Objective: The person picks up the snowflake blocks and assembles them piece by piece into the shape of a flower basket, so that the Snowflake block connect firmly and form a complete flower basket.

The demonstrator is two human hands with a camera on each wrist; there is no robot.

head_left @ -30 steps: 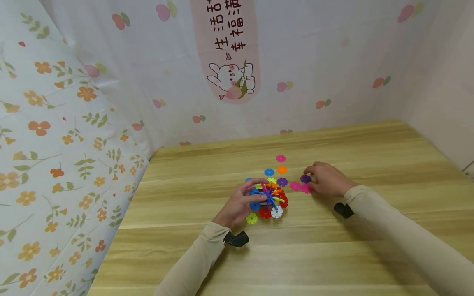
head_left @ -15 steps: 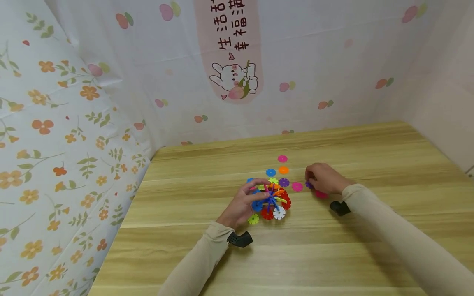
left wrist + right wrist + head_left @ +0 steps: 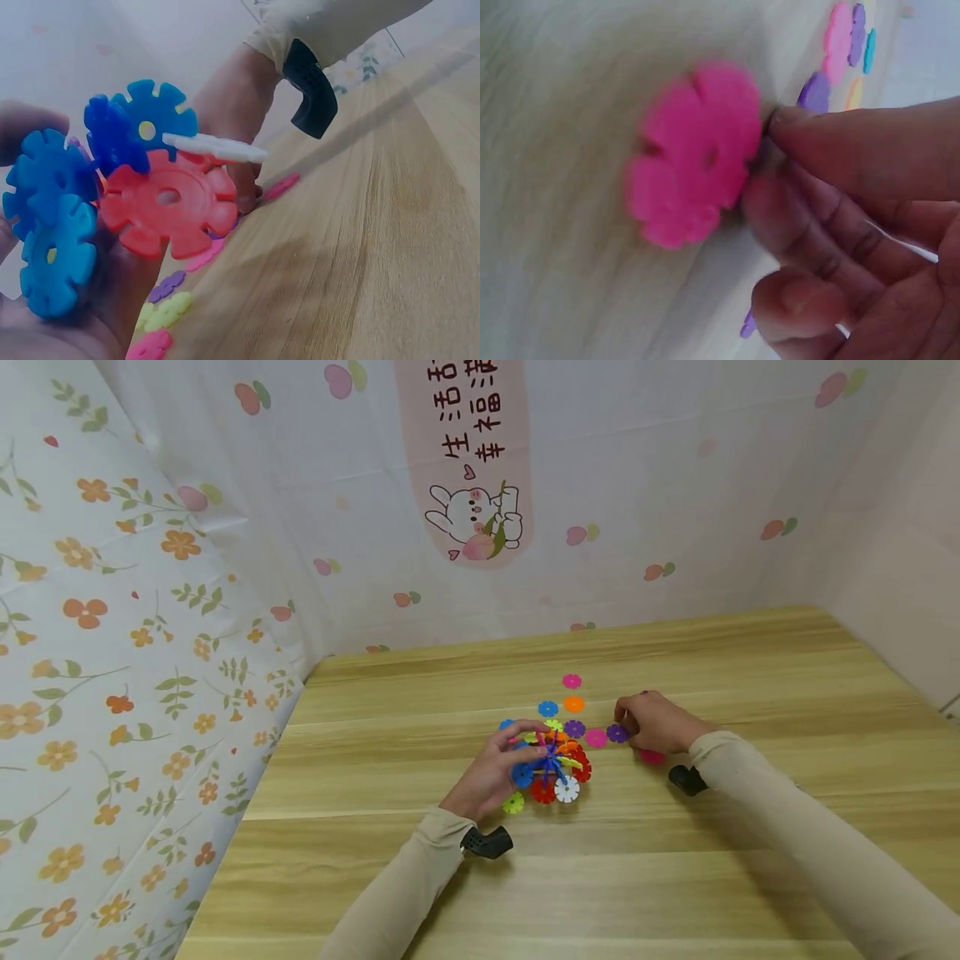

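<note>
My left hand [image 3: 487,779] holds a ball-like build of notched plastic discs [image 3: 553,765], with its thumb and fingers round the side. Blue, red and white discs [image 3: 171,201] stick out of it in the left wrist view. Low over the table, my right hand [image 3: 662,723] has its fingertips down beside the loose discs. A pink notched disc [image 3: 697,161] lies just off those fingertips, and no disc shows pinched between them. Left of the fingers lies a purple disc [image 3: 617,732]. A bit of another purple piece [image 3: 645,692] peeks out behind the right hand.
More loose discs lie on the wooden table [image 3: 375,877]: a pink one [image 3: 596,737], a purple one [image 3: 574,728], an orange one [image 3: 573,703], a blue one [image 3: 548,708] and a far pink one [image 3: 572,681]. A patterned cloth [image 3: 337,527] hangs behind the table.
The pink disc near my right hand has slid right, under the hand's near side. The purple disc formerly at the right fingertips now lies to their left. My left hand has kept its grip.
</note>
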